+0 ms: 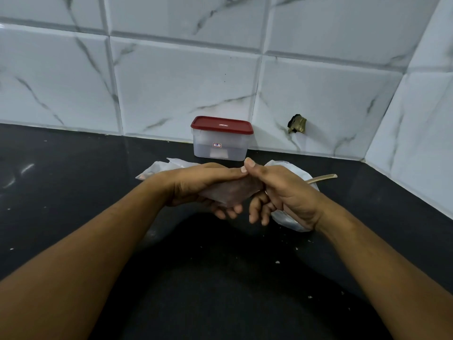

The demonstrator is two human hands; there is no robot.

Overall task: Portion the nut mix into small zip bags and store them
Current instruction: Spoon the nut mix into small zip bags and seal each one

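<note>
Two hands: in the head view, both meet over the middle of the counter, with the forearms reaching in from the lower corners and the thumb tips close together.
Left hand (196,185): the thumb lies flat along the top of the small zip bag and the fingers curl underneath, so the hand grips the bag's left part.
Right hand (282,190): the thumb and forefinger pinch the bag's right end near its top edge; the other fingers hang curled below it.
Small zip bag (230,192): clear plastic with a brownish filling showing dimly through it, held between the two hands just in front of the box. Whether its seal is closed cannot be told.
Box (221,143): see-through plastic with a dark red lid on it, standing at the back of the counter against the wall. It has a small sticker on the front, and the contents are too blurred to name.
Spare bags (154,170): pale plastic lying flat on the counter behind the left hand, partly hidden by it.
White bag (291,222): crumpled plastic under and behind the right hand.
Handle (322,178): a pale, thin handle pokes out of the white bag to the right; its other end is hidden.
Counter (73,192): black and shiny, dotted with pale crumbs.
Wall (171,82): white marble-look tiles.
Fitting (297,123): a brass-coloured piece sticking out of the wall, right of the box.
</note>
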